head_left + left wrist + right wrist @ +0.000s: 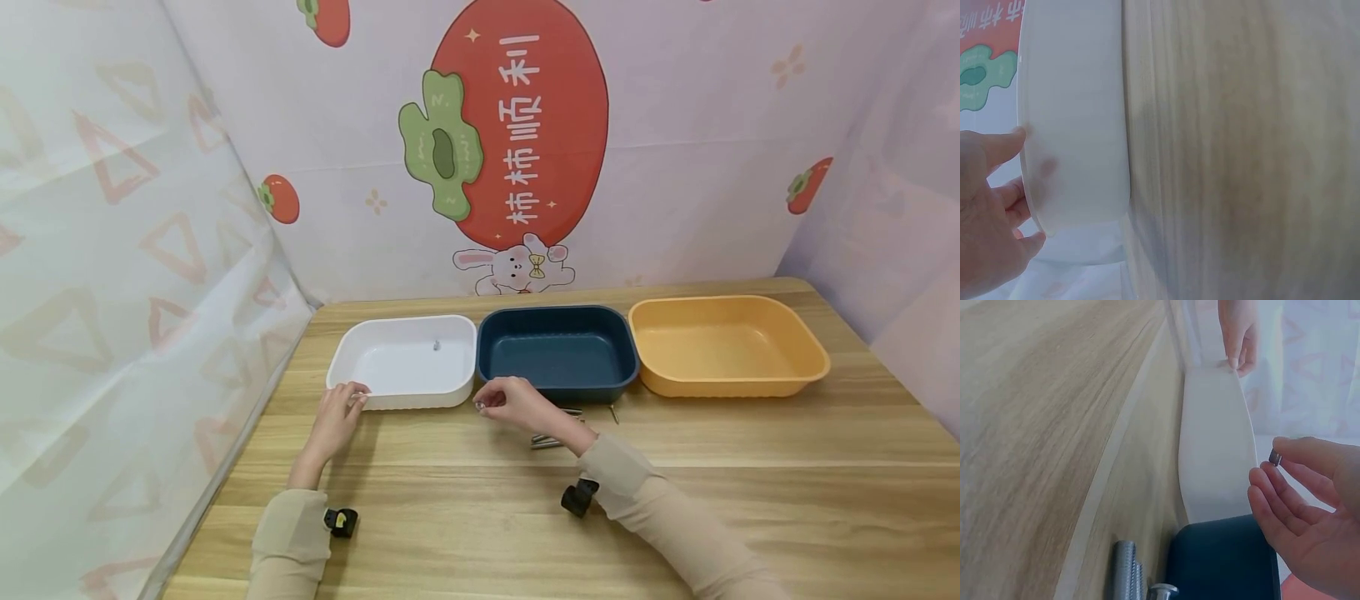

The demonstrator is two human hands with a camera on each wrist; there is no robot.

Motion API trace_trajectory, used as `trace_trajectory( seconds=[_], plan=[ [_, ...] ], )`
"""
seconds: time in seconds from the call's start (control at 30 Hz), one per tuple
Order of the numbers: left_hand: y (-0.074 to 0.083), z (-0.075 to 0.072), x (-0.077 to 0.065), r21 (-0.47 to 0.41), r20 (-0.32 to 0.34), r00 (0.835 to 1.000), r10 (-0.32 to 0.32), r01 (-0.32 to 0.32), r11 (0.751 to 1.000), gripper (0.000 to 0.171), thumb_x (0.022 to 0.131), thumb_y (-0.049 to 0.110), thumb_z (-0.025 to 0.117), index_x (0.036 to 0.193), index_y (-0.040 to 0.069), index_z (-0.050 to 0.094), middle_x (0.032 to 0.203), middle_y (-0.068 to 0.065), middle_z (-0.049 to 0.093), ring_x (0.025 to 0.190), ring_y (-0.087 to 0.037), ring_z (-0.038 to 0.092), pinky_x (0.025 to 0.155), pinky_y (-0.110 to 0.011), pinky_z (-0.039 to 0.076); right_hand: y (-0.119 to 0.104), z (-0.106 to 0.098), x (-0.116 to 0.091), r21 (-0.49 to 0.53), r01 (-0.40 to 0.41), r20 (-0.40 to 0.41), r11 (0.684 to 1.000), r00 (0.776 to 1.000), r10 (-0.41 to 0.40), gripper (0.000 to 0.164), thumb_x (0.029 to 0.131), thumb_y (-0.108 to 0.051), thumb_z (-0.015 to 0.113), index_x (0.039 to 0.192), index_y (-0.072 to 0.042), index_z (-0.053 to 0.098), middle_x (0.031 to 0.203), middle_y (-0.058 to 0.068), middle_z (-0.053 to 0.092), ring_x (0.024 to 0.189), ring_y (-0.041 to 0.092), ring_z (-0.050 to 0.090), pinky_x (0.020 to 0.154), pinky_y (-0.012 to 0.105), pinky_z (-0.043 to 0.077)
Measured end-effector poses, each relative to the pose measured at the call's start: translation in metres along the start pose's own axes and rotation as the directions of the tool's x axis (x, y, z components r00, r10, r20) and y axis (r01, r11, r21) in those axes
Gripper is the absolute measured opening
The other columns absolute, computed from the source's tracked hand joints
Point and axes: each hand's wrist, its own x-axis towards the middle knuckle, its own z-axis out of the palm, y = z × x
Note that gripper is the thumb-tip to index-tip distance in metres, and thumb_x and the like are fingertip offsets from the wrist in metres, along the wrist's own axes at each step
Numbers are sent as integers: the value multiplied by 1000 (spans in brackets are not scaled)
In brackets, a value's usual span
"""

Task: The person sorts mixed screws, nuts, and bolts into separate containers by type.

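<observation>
My right hand [517, 402] pinches a small metal piece [1275, 457] between thumb and fingertips, just in front of the gap between the white and dark blue boxes. It looks like a short nut, but its exact kind is too small to tell. At the left, my left hand [335, 423] grips the near rim of the white box [405, 402] by its left corner. Inside that box lies another small metal piece [437, 345]. Several metal bolts [546, 442] lie on the table, partly hidden behind my right forearm; threads show on one bolt [1124, 569] in the right wrist view.
The dark blue box [558, 393] stands against the white one, with a yellow box [731, 387] at its right. A brass-coloured screw [614, 414] lies before the blue box. All stand on a wooden table [465, 525], with printed cloth [337, 233] behind and at the sides.
</observation>
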Motion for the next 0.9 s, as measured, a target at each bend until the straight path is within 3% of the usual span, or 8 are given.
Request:
trace_trajectory(
  seconds=[0.9],
  plan=[
    [-1, 1, 1, 7, -13, 1000, 16, -16, 1000, 10, 87, 2, 51, 95, -2, 55, 88, -18, 54, 89, -35, 44, 79, -45, 31, -10, 15, 27, 60, -6, -177, 998, 984, 17, 17, 80, -4, 63, 95, 2, 65, 83, 7, 62, 74, 14, 57, 64, 19, 46]
  ],
)
